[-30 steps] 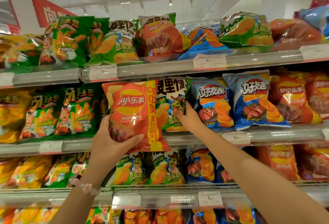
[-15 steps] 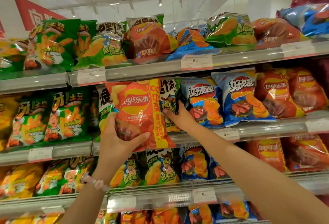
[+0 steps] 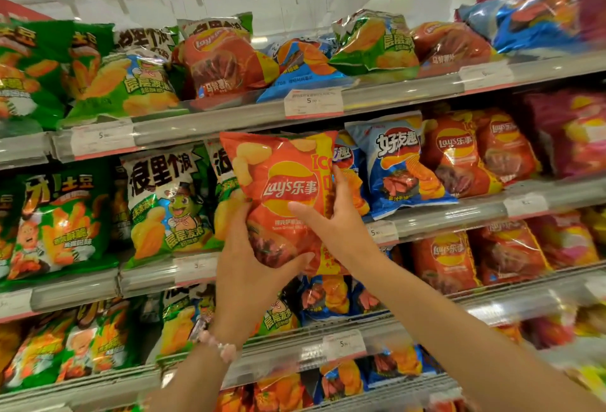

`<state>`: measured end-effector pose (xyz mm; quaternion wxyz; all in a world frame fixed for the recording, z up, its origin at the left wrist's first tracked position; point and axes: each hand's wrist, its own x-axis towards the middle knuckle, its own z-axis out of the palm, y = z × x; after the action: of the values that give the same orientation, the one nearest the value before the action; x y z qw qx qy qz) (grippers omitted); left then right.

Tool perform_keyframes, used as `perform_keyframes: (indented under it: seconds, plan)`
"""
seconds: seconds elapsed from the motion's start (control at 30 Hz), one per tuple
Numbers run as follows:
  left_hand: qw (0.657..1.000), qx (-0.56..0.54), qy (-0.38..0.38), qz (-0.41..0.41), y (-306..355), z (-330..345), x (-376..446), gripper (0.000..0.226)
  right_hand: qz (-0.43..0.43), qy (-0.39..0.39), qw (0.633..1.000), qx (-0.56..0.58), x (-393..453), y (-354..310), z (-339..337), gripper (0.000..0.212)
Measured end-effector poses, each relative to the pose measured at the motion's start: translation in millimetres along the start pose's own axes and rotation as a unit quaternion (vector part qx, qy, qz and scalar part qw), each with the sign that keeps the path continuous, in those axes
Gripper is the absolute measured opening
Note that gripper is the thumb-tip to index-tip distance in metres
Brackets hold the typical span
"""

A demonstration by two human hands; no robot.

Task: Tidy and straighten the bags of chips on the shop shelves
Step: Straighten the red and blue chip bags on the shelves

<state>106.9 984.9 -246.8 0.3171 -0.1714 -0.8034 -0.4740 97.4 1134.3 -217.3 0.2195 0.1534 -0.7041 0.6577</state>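
Note:
An orange Lay's chip bag (image 3: 282,179) is held up in front of the middle shelf, tilted slightly. My left hand (image 3: 249,267) grips its lower left corner from below. My right hand (image 3: 337,218) lies against its right side, fingers spread over the front and the yellow stripe. Behind the bag, partly hidden, stand a green and white bag (image 3: 226,182) and a blue bag (image 3: 351,169). A second blue bag (image 3: 400,162) stands to the right of them.
Four shelves (image 3: 229,123) hold chip bags: green ones (image 3: 62,224) at left, red Lay's bags (image 3: 459,156) at right. Top-shelf bags (image 3: 223,61) lie leaning and jumbled. Price tags (image 3: 313,103) sit on the shelf rails.
My right hand left the green bag on the shelf and came onto the orange bag's right side. The orange bag shifted right, in front of the blue bags. The view moved left.

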Motion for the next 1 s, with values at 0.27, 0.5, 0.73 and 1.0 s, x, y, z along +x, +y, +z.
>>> perform_keyframes:
  seconds: [0.27, 0.5, 0.73, 1.0]
  plan:
    - [0.999, -0.004, -0.028, 0.032, 39.7, 81.8, 6.9, 0.112, -0.014, 0.123, 0.986, -0.110, -1.7, 3.1, -72.9, 0.130]
    - [0.997, 0.018, -0.036, 0.071, 83.1, 157.6, 8.6, 0.111, -0.030, 0.168, 0.972, -0.163, 8.3, 7.3, -145.4, 0.133]
    - [0.990, 0.039, -0.120, 0.071, 117.2, 224.4, 9.1, 0.113, -0.022, 0.157, 0.969, -0.191, 23.1, 22.1, -242.1, 0.116]
    - [0.950, 0.177, -0.203, 0.157, 135.5, 283.9, 27.6, 0.118, 0.035, 0.167, 0.951, -0.257, 46.1, 32.6, -376.7, 0.109]
